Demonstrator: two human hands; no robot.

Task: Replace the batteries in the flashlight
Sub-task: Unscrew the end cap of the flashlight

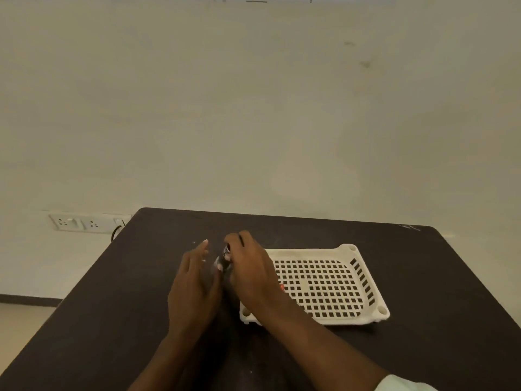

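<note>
A small dark flashlight (226, 256) with a silvery ribbed part sits between my two hands over the dark table (112, 306). My right hand (251, 272) curls its fingers round the flashlight from above and hides most of it. Just left of it, my left hand (194, 280) has its fingers stretched forward, and its thumb lies close to the flashlight's near end; whether they touch is unclear. A small red thing (282, 287), perhaps a battery, peeks out in the tray beside my right wrist. No other batteries are visible.
A white perforated plastic tray (366, 280) lies on the table right of my hands, its left side hidden under my right forearm. A wall socket strip (84, 222) with a cable sits on the wall beyond the table's far left corner.
</note>
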